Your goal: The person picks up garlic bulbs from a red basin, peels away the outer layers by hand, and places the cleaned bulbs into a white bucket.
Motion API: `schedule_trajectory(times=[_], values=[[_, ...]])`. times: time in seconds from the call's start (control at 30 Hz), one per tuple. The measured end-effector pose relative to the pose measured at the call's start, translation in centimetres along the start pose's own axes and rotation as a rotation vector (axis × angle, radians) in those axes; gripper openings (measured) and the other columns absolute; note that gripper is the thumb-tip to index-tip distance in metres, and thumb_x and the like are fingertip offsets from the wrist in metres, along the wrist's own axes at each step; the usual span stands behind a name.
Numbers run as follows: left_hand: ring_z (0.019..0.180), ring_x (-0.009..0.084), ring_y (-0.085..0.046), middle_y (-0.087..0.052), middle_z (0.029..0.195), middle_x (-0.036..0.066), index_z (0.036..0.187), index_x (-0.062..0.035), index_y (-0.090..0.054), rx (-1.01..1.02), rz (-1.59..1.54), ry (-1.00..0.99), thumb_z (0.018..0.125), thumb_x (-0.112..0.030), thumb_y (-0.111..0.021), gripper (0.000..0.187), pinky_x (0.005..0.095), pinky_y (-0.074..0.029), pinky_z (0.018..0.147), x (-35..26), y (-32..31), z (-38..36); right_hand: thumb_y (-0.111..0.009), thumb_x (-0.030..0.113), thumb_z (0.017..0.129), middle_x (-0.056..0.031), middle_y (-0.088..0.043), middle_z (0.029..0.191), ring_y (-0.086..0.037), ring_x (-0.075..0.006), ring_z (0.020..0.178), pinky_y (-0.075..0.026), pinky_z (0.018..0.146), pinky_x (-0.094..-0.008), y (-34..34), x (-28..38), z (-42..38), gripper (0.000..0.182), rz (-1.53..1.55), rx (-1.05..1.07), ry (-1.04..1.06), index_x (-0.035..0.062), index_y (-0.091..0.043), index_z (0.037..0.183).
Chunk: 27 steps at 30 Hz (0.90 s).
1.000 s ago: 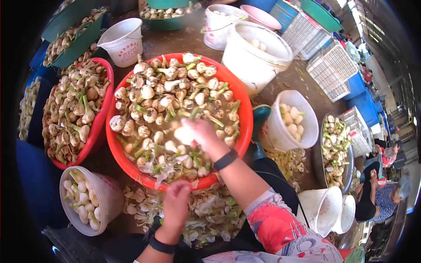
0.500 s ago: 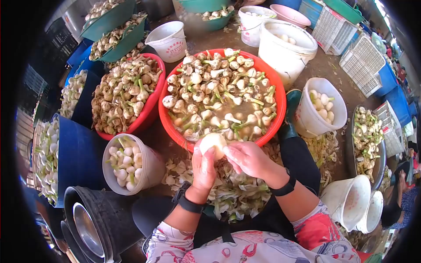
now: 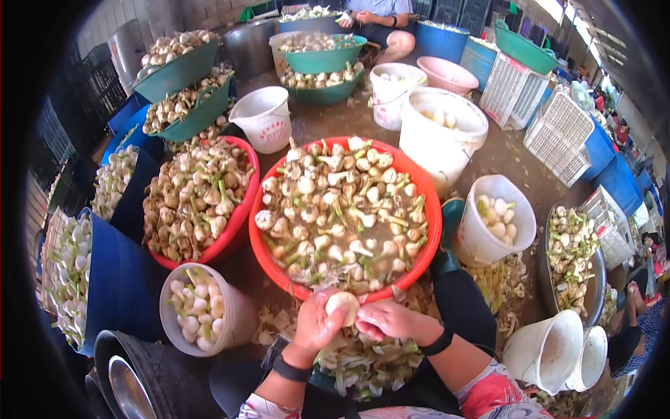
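Observation:
My left hand [image 3: 315, 327] is wrapped round a pale, peeled-looking garlic bulb [image 3: 342, 308], just in front of the near rim of the red basin [image 3: 433, 230]. My right hand [image 3: 396, 321] is beside the bulb with its fingers curled and pressed together. Whether anything sits in that pinch is too small to tell. Floating in the basin's murky water are many garlic bulbs [image 3: 366, 218] with stems, some of them dirty. Below my hands lies a heap of stripped garlic skins and leaves [image 3: 370, 366].
A red tub of unwashed garlic [image 3: 192, 195] stands left. White buckets of cleaner bulbs flank me, one at left [image 3: 241, 311] and one at right [image 3: 504, 241]. A large white bucket [image 3: 447, 143] stands behind the basin. Another person [image 3: 384, 17] sits at the back.
My view has tilted up, bringing the seated person at the back into sight. The left hand still holds the bulb, and the right fingers have curled in more tightly.

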<state>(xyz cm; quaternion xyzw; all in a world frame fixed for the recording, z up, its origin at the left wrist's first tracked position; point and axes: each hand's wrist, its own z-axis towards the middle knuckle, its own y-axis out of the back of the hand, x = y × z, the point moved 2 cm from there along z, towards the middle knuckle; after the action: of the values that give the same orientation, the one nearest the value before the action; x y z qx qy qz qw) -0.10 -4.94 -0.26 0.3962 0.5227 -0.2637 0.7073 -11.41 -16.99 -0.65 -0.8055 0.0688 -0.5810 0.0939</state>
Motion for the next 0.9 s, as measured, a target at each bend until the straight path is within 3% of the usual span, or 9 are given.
schedule_trajectory(times=[0.23,0.37,0.53,0.63,0.67,0.73,0.8,0.83,0.9], values=[[0.071,0.0201,-0.058,-0.059,0.079,0.013,0.091,0.0046,-0.053,-0.069,-0.072,-0.001,0.073,-0.033,-0.047,0.042,0.0292,-0.046,0.066,-1.6,-0.6,0.3,-0.033,0.021,0.090,-0.0014,-0.041,0.056,-0.040,-0.0088,0.046,-0.033,0.045,-0.0216,-0.3,-0.5,-0.2,0.030,0.151,-0.084,0.117,0.0047,-0.043,0.066],[0.072,0.0199,-0.057,-0.058,0.078,0.013,0.089,0.0038,-0.054,-0.092,-0.035,0.043,0.073,-0.033,-0.049,0.040,0.0294,-0.045,0.066,-1.1,-0.8,-0.3,-0.032,0.021,0.090,-0.0017,-0.042,0.055,-0.040,-0.0091,0.044,-0.033,0.045,-0.0218,-0.1,0.3,-0.6,0.031,-0.007,-0.051,0.228,0.0043,-0.044,0.066],[0.075,0.0206,-0.056,-0.059,0.081,0.013,0.090,0.0034,-0.054,-0.105,0.046,0.017,0.072,-0.031,-0.050,0.039,0.0303,-0.044,0.068,-1.3,-1.5,-1.1,-0.038,0.015,0.085,-0.0018,-0.044,0.049,-0.041,-0.0098,0.042,-0.033,0.044,-0.0225,-1.1,1.1,-1.2,0.031,-0.161,-0.204,0.036,0.0042,-0.045,0.057],[0.079,0.0203,-0.055,-0.057,0.090,0.009,0.093,0.0015,-0.053,-0.213,-0.454,0.095,0.078,-0.031,-0.044,0.037,0.0316,-0.044,0.072,-0.2,-1.9,-1.6,-0.041,0.017,0.081,-0.0010,-0.047,0.049,-0.043,-0.0084,0.039,-0.035,0.040,-0.0227,-0.9,-0.2,-0.5,0.029,-0.099,-0.197,0.192,0.0034,-0.048,0.057],[0.079,0.0189,-0.056,-0.058,0.087,0.008,0.092,-0.0005,-0.054,-0.337,-0.903,0.044,0.081,-0.029,-0.040,0.034,0.0316,-0.045,0.073,-0.2,-2.3,-0.9,-0.046,0.023,0.079,-0.0063,-0.053,0.051,-0.050,-0.0158,0.041,-0.038,0.041,-0.0286,-1.6,0.0,-0.5,0.030,-0.117,-0.323,0.088,0.0027,-0.053,0.058],[0.077,0.0199,-0.055,-0.058,0.080,0.007,0.090,-0.0022,-0.055,-0.401,-1.206,0.200,0.076,-0.031,-0.042,0.035,0.0316,-0.043,0.073,-0.5,-0.5,-0.4,-0.049,0.033,0.077,-0.0128,-0.057,0.058,-0.056,-0.0257,0.050,-0.042,0.048,-0.0356,-0.6,-2.1,0.8,0.035,-0.894,-0.454,0.030,0.0019,-0.058,0.065],[0.083,0.0225,-0.054,-0.061,0.086,0.009,0.091,-0.0029,-0.058,-0.352,-1.209,0.226,0.073,-0.034,-0.042,0.038,0.0312,-0.039,0.076,-0.2,1.1,0.1,-0.051,0.029,0.078,-0.0153,-0.054,0.056,-0.052,-0.0209,0.049,-0.040,0.048,-0.0299,0.8,-6.6,1.5,0.032,-1.255,-0.216,-0.327,-0.0006,-0.058,0.068],[0.087,0.0235,-0.053,-0.060,0.091,0.010,0.091,-0.0026,-0.059,-0.312,-1.281,0.278,0.073,-0.034,-0.042,0.039,0.0334,-0.039,0.078,-0.5,1.4,0.2,-0.051,0.029,0.078,-0.0153,-0.054,0.056,-0.052,-0.0209,0.049,-0.040,0.048,-0.0299,0.7,-6.0,2.2,0.032,-1.254,-0.198,-0.325,-0.0006,-0.058,0.068],[0.090,0.0245,-0.052,-0.059,0.096,0.011,0.091,-0.0024,-0.059,-0.292,-1.381,0.358,0.073,-0.035,-0.042,0.041,0.0355,-0.038,0.080,-0.1,1.1,-0.5,-0.053,0.032,0.079,-0.0137,-0.056,0.061,-0.054,-0.0192,0.055,-0.042,0.052,-0.0295,0.7,-2.9,1.6,0.033,-0.877,-0.499,-0.025,0.0002,-0.060,0.079]])
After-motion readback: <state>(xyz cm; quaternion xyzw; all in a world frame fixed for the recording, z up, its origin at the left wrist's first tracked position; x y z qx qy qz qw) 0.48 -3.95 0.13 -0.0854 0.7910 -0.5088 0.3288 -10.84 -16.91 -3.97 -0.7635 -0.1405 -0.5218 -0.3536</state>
